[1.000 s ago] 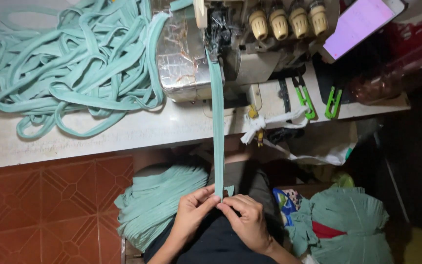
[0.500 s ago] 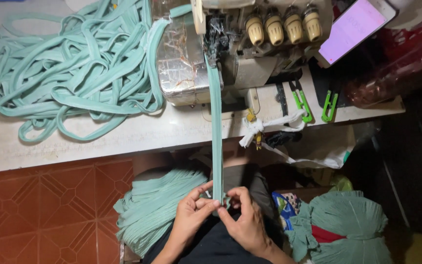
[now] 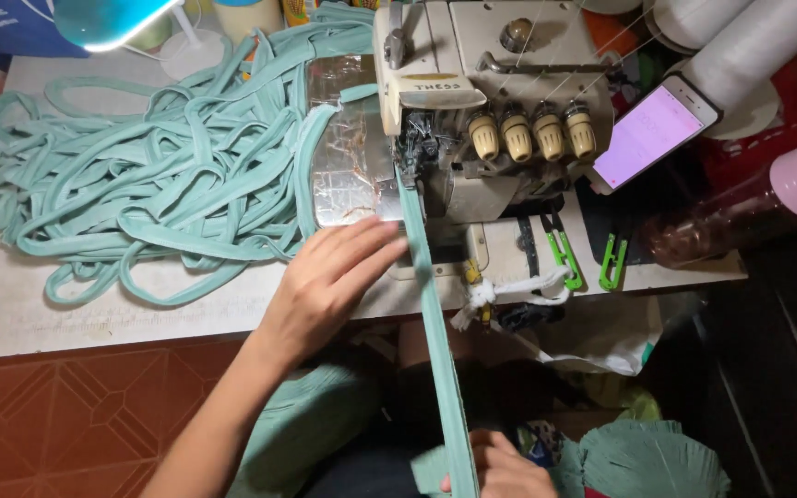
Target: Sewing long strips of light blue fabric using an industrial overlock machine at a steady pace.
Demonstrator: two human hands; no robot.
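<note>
Near the lap, the right hand [image 3: 500, 466] pinches the teal fabric strip [image 3: 431, 314] taut. The left hand [image 3: 329, 277] has left it, now flat and open on the desk [image 3: 140, 309], guiding the strip into the overlock machine [image 3: 491, 120].

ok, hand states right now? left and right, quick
Left hand: open, fingers flat on the table beside the teal fabric strip, holding nothing.
Right hand: closed on the strip's lower end.
</note>
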